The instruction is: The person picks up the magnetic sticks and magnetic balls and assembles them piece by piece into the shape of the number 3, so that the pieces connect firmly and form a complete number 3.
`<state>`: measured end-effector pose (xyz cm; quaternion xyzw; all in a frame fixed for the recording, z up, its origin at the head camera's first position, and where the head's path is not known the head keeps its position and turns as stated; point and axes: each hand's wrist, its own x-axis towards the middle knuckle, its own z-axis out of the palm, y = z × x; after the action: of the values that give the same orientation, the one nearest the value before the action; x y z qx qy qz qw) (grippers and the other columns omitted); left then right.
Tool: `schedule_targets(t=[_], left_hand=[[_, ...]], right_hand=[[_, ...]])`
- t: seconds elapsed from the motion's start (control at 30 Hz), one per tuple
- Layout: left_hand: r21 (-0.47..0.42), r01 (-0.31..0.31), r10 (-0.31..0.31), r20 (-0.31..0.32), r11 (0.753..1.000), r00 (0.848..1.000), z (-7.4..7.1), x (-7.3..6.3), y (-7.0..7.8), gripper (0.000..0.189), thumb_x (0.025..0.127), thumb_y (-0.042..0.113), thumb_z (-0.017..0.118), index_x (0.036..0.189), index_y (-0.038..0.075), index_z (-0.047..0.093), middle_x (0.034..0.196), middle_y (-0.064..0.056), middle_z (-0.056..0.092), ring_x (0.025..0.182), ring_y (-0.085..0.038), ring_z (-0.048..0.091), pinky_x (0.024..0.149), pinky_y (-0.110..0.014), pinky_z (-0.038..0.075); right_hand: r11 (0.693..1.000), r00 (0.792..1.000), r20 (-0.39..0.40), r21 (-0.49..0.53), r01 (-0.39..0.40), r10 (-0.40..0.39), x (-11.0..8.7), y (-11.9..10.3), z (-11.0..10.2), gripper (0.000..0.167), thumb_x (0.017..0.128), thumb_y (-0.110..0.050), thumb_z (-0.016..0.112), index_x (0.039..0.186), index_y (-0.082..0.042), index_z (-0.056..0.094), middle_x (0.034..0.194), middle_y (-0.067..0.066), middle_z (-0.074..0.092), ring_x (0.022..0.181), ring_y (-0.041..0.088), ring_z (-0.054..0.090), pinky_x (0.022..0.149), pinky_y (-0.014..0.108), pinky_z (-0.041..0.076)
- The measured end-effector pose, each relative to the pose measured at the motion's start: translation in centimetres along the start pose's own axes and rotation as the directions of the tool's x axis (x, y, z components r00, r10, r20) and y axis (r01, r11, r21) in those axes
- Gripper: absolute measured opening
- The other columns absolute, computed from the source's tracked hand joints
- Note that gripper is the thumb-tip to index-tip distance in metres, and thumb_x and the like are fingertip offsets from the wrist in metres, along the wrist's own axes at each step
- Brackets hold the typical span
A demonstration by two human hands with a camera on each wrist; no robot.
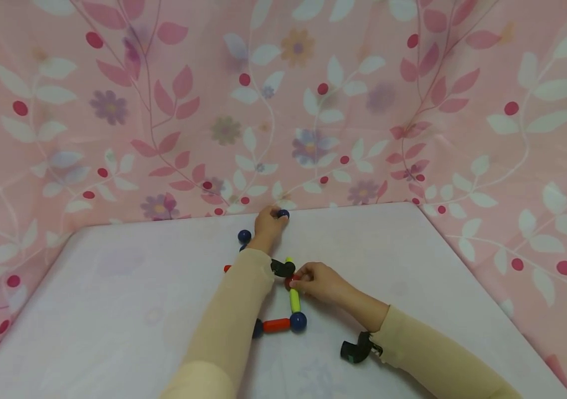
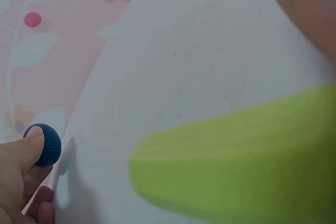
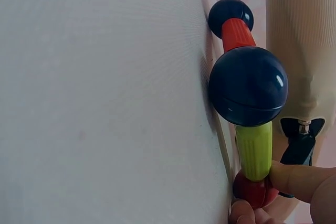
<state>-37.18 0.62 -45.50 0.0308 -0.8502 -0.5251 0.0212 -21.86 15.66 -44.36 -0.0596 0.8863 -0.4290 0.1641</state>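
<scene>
At the far edge of the table, my left hand [image 1: 267,227] pinches a dark blue ball [image 1: 284,214] between thumb and fingers; the left wrist view shows the thumb across that ball [image 2: 47,148]. My right hand [image 1: 320,282] grips a red ball [image 3: 254,191] near the table's middle. From it a yellow-green rod [image 1: 295,301] runs to another blue ball [image 1: 298,322]. A red rod [image 1: 277,325] joins that ball to a further blue one, partly hidden by the left sleeve. Beyond the red ball, the tip of a second yellow-green rod [image 1: 289,259] shows, looming large in the left wrist view.
Left of my left forearm sits a blue ball [image 1: 245,236], with another blue piece half hidden behind the sleeve. A red end [image 1: 227,269] pokes out there too. Black wrist cameras [image 1: 355,351] hang from both sleeves. A flowered pink curtain [image 1: 308,111] stands behind the table [image 1: 114,310].
</scene>
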Motion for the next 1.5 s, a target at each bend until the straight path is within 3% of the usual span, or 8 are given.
schedule_targets(t=[0.2,0.4,0.53,0.87,1.13,1.5], left_hand=[[-0.025,0.046,-0.045,0.045,0.999,0.998,-0.9,-0.1,0.2,0.037,0.096,0.023,0.070,0.130,0.009,0.061,0.125,-0.011,0.063,0.117,-0.025,0.057,0.104,-0.037,0.042],[-0.015,-0.009,0.010,0.066,1.000,0.998,-2.2,-0.8,0.8,0.038,0.095,0.021,0.071,0.129,0.006,0.062,0.121,-0.015,0.065,0.110,-0.028,0.060,0.095,-0.038,0.050],[-0.026,-0.020,0.023,0.121,0.999,0.992,-2.7,-1.5,1.0,0.039,0.094,0.023,0.072,0.128,0.006,0.062,0.122,-0.015,0.065,0.109,-0.028,0.062,0.090,-0.037,0.053],[0.092,-0.034,0.014,0.212,0.995,0.977,-4.0,-3.3,0.9,0.039,0.093,0.030,0.073,0.124,0.008,0.065,0.120,-0.013,0.065,0.107,-0.027,0.061,0.094,-0.039,0.050],[0.136,-0.040,-0.001,0.285,0.990,0.958,-4.9,-5.0,0.7,0.039,0.093,0.033,0.073,0.123,0.008,0.066,0.116,-0.011,0.066,0.100,-0.024,0.063,0.091,-0.038,0.052],[0.157,-0.066,0.014,0.313,0.985,0.950,-5.0,-6.0,-0.3,0.038,0.093,0.033,0.072,0.120,0.006,0.067,0.102,-0.007,0.068,0.086,-0.018,0.064,0.076,-0.030,0.053]], right_hand=[[1.000,1.000,0.000,-0.018,0.005,-0.005,0.0,-0.1,0.0,0.023,0.091,-0.026,0.076,0.101,-0.006,0.068,0.077,0.001,0.063,0.066,0.015,0.057,0.062,0.027,0.049],[1.000,1.000,0.006,-0.015,0.014,-0.014,-0.1,-0.2,-0.1,0.023,0.091,-0.024,0.075,0.101,-0.004,0.068,0.078,0.002,0.064,0.066,0.015,0.057,0.062,0.027,0.048],[1.000,1.000,0.008,0.002,0.001,-0.002,-0.1,-0.2,-0.1,0.023,0.092,-0.023,0.075,0.102,-0.004,0.068,0.080,0.002,0.064,0.067,0.016,0.057,0.063,0.026,0.049],[1.000,1.000,0.015,0.014,-0.003,0.003,-0.2,-0.5,-0.2,0.023,0.092,-0.022,0.074,0.103,-0.003,0.067,0.080,0.004,0.063,0.069,0.017,0.056,0.064,0.027,0.049],[1.000,1.000,0.000,-0.001,-0.010,0.010,-0.5,-0.4,0.0,0.022,0.093,-0.022,0.073,0.102,-0.003,0.066,0.078,0.004,0.062,0.070,0.017,0.055,0.064,0.026,0.047],[1.000,1.000,0.003,0.013,-0.008,0.008,-0.5,-0.5,0.1,0.024,0.093,-0.021,0.072,0.106,-0.002,0.066,0.083,0.005,0.062,0.071,0.017,0.056,0.064,0.027,0.049]])
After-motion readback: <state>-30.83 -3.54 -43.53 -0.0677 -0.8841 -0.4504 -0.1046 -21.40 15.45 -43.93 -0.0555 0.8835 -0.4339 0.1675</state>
